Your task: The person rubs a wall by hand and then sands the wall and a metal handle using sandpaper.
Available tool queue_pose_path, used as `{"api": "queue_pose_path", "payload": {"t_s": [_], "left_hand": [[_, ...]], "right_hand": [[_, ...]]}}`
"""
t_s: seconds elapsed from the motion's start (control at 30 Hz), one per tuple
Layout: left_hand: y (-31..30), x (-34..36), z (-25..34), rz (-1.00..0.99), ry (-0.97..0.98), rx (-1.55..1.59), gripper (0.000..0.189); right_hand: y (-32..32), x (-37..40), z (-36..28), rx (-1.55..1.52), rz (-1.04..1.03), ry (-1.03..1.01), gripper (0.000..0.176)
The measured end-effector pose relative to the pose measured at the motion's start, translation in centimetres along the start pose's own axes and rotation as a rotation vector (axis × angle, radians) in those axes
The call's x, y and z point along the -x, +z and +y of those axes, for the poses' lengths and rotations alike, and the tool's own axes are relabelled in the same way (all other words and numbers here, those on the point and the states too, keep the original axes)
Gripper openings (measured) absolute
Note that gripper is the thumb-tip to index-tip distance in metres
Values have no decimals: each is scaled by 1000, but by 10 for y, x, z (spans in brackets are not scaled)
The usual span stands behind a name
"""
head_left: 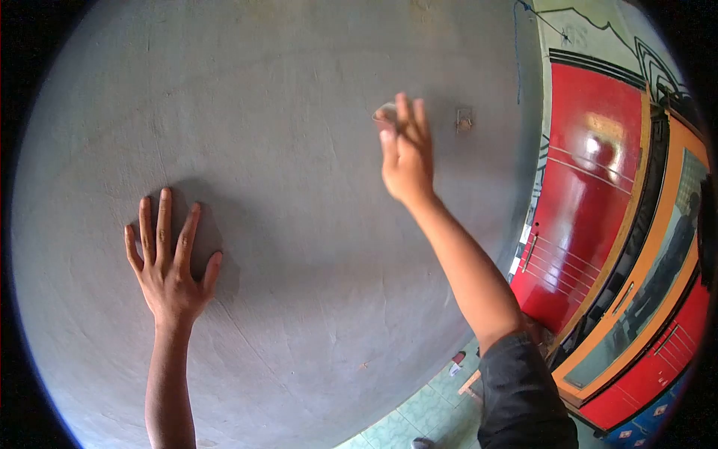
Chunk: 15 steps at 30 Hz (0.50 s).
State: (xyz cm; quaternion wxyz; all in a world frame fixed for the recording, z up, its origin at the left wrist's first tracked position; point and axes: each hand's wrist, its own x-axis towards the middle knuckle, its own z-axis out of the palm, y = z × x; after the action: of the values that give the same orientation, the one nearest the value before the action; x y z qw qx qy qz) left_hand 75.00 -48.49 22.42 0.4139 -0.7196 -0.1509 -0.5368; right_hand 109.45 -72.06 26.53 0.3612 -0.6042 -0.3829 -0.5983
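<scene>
My left hand lies flat on a grey plastered wall, fingers spread and pointing up, with its shadow beside it. Higher up and to the right, my right hand is raised against the same wall. Between its thumb and fingers is a small, thin piece with a pale curved edge and a brownish face; motion blur and the fingers partly hide it, and I cannot tell what kind of thing it is. A small square wall box sits just right of that hand.
At the right stands a glossy red cabinet with an orange-framed glass door near it. A blue cord hangs near the wall's right edge. Below are pale green floor tiles with a small dark red item on them.
</scene>
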Motion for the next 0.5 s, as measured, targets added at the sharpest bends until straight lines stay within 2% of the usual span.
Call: {"api": "queue_pose_path", "payload": {"t_s": [0.03, 0.07, 0.17, 0.2, 0.23, 0.3, 0.33, 0.4, 0.5], "left_hand": [[-1, 3, 0, -8, 9, -7, 69], [0, 3, 1, -9, 10, -9, 69], [-1, 4, -1, -14, 3, -15, 69], [-2, 3, -1, -13, 2, -10, 68], [-3, 2, 0, -14, -2, -5, 68], [-3, 2, -1, -12, -1, -3, 68], [-3, 4, -2, -14, 5, 1, 68], [-5, 4, 0, -24, -1, -1, 69], [-4, 2, -3, -20, 3, -5, 69]], "right_hand": [[0, -2, 20, 41, 39, 47, 40], [8, -5, 42, 55, 76, 262, 41], [12, -1, 19, 55, 84, 143, 41], [9, 8, -7, -107, 45, 60, 40], [3, 15, -18, -168, -74, -131, 41], [8, 18, 9, -128, -37, -207, 41], [-10, 4, 13, -274, -201, 251, 41], [-11, -13, 21, -260, -65, 589, 42], [8, 10, -5, -78, 108, -116, 41]]}}
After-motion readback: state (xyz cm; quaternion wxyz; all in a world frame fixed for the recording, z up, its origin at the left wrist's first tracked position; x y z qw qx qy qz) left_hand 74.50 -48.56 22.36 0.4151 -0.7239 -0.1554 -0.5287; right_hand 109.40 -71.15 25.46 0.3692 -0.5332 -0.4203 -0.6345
